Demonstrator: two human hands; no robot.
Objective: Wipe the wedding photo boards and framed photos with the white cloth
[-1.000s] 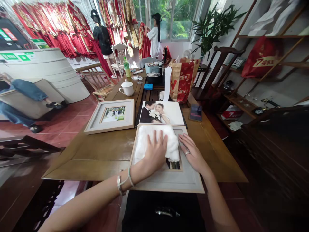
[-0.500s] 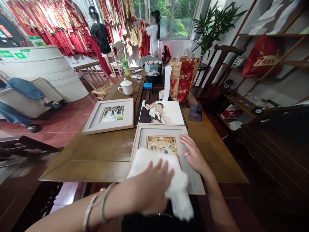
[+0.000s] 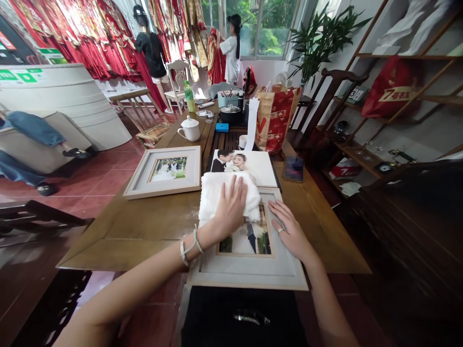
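My left hand lies flat, fingers stretched, on a folded white cloth. The cloth covers the upper left part of a pale picture frame at the table's near edge and laps onto the photo behind it. Inside that frame is a wedding photo, partly hidden by the cloth and my hand. My right hand, with a ring on one finger, rests open on the frame's right side. Beyond the frame lies a photo print of a couple.
A second framed photo lies to the left on the wooden table. Farther back stand a lidded white mug, a green bottle and a paper bag. Two people stand by hanging red garments; another person's legs show at left.
My left hand has pushed the cloth from the frame's near part to its far left corner, uncovering the lower photo. My right hand stays in place.
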